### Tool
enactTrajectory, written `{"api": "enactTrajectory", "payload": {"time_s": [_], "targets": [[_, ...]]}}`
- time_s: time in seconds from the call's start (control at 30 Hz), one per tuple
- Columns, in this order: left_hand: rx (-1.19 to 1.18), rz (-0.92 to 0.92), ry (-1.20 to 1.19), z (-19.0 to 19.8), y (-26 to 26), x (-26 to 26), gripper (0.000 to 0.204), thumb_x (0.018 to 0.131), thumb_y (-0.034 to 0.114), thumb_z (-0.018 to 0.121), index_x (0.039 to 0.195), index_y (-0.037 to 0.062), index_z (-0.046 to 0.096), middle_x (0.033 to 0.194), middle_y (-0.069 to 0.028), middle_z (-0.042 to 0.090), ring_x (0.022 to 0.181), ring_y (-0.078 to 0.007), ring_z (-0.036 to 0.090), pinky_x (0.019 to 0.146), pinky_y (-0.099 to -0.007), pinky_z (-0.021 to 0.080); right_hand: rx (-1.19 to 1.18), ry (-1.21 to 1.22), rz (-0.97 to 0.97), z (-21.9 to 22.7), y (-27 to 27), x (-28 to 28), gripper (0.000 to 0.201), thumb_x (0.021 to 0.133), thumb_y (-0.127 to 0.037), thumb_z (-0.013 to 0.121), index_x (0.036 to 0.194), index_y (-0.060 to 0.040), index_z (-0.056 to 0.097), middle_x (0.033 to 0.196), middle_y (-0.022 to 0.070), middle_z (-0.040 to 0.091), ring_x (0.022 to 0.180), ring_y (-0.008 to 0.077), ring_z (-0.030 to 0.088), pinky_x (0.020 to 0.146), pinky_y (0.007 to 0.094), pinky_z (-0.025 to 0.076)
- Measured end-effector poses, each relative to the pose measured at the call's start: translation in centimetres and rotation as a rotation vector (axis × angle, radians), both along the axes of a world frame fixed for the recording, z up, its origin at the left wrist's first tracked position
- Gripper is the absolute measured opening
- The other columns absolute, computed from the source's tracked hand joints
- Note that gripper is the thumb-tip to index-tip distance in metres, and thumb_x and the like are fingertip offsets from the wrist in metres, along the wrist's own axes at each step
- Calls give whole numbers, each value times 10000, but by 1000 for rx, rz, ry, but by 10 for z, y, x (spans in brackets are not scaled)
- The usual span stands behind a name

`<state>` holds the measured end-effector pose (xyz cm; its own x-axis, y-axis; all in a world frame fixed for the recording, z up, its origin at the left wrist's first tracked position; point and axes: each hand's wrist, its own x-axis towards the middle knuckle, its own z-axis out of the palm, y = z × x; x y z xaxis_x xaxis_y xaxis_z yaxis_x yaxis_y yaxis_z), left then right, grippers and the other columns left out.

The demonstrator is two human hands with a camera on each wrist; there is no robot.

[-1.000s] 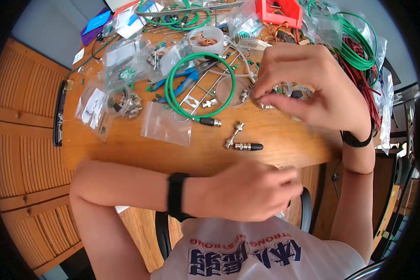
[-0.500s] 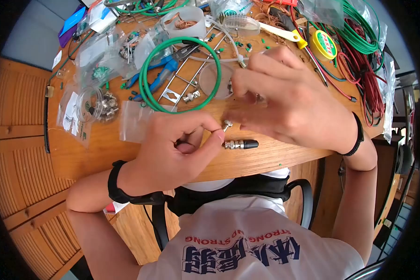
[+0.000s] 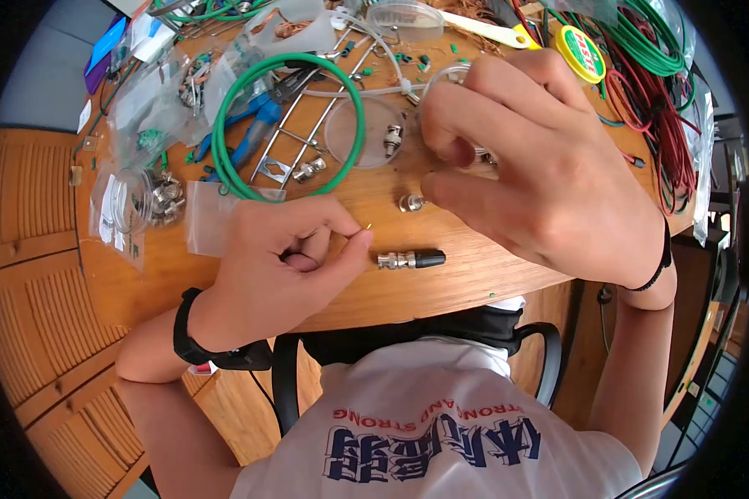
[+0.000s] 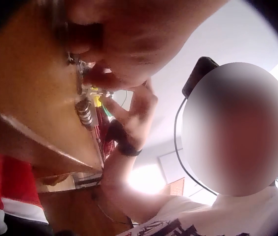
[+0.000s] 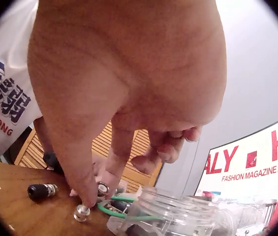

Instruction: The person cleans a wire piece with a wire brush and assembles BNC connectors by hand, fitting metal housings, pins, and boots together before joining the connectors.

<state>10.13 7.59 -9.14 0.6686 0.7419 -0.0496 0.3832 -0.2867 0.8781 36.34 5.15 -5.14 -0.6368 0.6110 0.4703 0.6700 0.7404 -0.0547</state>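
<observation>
In the head view my left hand point(image 3: 295, 270) pinches a tiny gold-coloured pin point(image 3: 369, 226) between thumb and index fingertip. Just right of it, a silver BNC connector point(image 3: 411, 202) lies on the wooden table, close by the thumb tip of my right hand point(image 3: 528, 162). A gap shows between that hand's thumb and bent index finger. Below the two hands lies a BNC plug with a black boot point(image 3: 412, 259). From the right wrist, the thumb hangs just over the silver connector point(image 5: 82, 213). The left wrist view shows my left hand point(image 4: 134, 44) from behind, its pin hidden.
A green cable loop point(image 3: 361, 125) lies at centre left, over blue-handled pliers point(image 3: 258, 133). Another connector point(image 3: 393, 140) stands on a clear disc. A clear jar point(image 5: 173, 211) sits by the right hand. Red cables point(image 3: 657, 133) and a yellow paste tin point(image 3: 580, 54) lie at the right.
My left hand came up from near the lap to the table and now pinches the pin. My right hand came nearer, its thumb beside the silver connector. The head view shifted.
</observation>
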Motion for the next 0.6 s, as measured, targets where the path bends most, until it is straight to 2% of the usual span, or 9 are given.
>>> {"api": "enactTrajectory", "payload": {"time_s": [0.03,0.1,0.23,0.3,0.33,0.4,0.6], "targets": [[-2,-5,8,0,0,1,117,933,-7,735,847,43,672,558,101,307,512,5,252,499,-249,171,35,7,-5,0,1,2,196,593,-160,727,759,-64,686,938,3,533,909,199,555,853,363,399],[151,-46,84,-1,2,5,165,891,56,766,815,64,619,498,5,310,430,-88,314,458,-296,242,19,-21,11,2,3,7,192,593,-156,737,751,-64,679,947,7,535,904,202,549,849,366,394],[251,-38,144,8,-7,18,167,918,-5,717,799,61,621,509,29,291,437,-78,286,473,-298,227,-20,-43,44,5,5,13,200,589,-148,772,727,-55,661,983,17,545,916,215,532,838,380,381],[298,-121,191,11,-4,20,197,947,37,690,784,63,582,491,-38,341,398,-184,347,460,-352,276,-50,-81,48,7,5,13,203,585,-149,781,718,-51,662,998,24,553,938,217,536,849,385,387],[299,-121,194,12,-3,21,197,947,37,690,784,63,582,491,-38,341,398,-184,347,460,-352,276,-85,-125,47,8,4,13,208,581,-149,791,709,-47,663,1014,31,562,960,220,540,861,390,393],[373,-121,249,13,-3,23,204,972,72,671,798,56,565,500,-89,391,403,-265,415,462,-395,311,-74,-134,43,4,3,12,195,587,-150,781,699,-44,662,1033,37,575,981,222,549,882,391,402],[411,-43,246,9,0,22,175,1007,90,653,851,38,592,516,-117,435,419,-288,467,467,-404,328,-42,-165,24,-3,-1,9,152,611,-154,739,687,-45,664,1105,63,611,1041,236,572,942,385,423]]}}
